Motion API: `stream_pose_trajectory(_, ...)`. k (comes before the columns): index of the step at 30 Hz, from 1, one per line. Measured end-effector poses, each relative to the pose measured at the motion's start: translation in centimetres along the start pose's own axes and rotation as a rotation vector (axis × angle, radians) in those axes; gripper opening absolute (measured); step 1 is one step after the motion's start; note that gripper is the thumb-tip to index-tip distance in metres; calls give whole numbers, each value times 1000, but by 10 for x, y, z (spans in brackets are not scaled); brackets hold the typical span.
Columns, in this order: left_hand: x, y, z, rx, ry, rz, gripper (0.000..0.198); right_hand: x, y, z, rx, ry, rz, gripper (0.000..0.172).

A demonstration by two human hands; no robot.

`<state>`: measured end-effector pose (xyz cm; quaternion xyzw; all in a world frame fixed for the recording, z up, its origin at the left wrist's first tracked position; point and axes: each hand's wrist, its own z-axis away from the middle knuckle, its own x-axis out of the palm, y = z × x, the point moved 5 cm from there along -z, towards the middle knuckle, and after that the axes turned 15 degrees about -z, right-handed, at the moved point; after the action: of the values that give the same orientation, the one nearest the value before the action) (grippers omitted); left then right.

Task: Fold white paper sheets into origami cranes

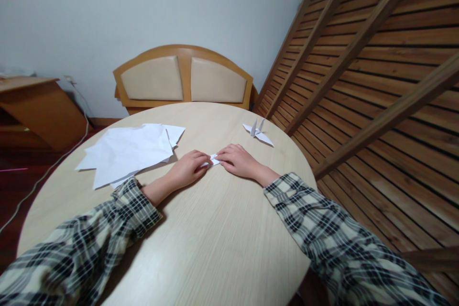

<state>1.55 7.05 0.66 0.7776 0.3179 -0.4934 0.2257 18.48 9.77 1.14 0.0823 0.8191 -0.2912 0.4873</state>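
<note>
A small folded piece of white paper [214, 160] lies on the table between my hands, most of it hidden under my fingers. My left hand [189, 168] grips its left end with the fingers bent and pressed together. From the other side, my right hand [238, 159] has its fingers closed on the right end. Beyond my right hand stands a finished white paper crane [258, 133], its wings spread and two points upright. Left of my left hand lies a loose pile of white paper sheets [131, 150], overlapping at different angles.
The round pale wooden table [215, 239] fills the middle. Behind it is a headboard [186, 76] with cream panels against the wall. A slatted wooden frame [376, 71] leans along the right. At the left are a wooden desk [39, 110] and a white cable [53, 167].
</note>
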Motion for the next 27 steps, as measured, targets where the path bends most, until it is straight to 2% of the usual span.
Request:
stream_pose_trajectory(12, -4, 4, -2, -16, -13, -33, 18, 3, 6, -2, -20, -8, -4, 26)
stream_pose_trajectory(19, -2, 2, -1, -25, -4, -71, 24, 1, 1, -3, -32, -9, -15, 26)
stream_pose_trajectory(27, -2, 2, -1, -44, -16, -152, 30, -1, 1, -3, -37, 24, 36, 17)
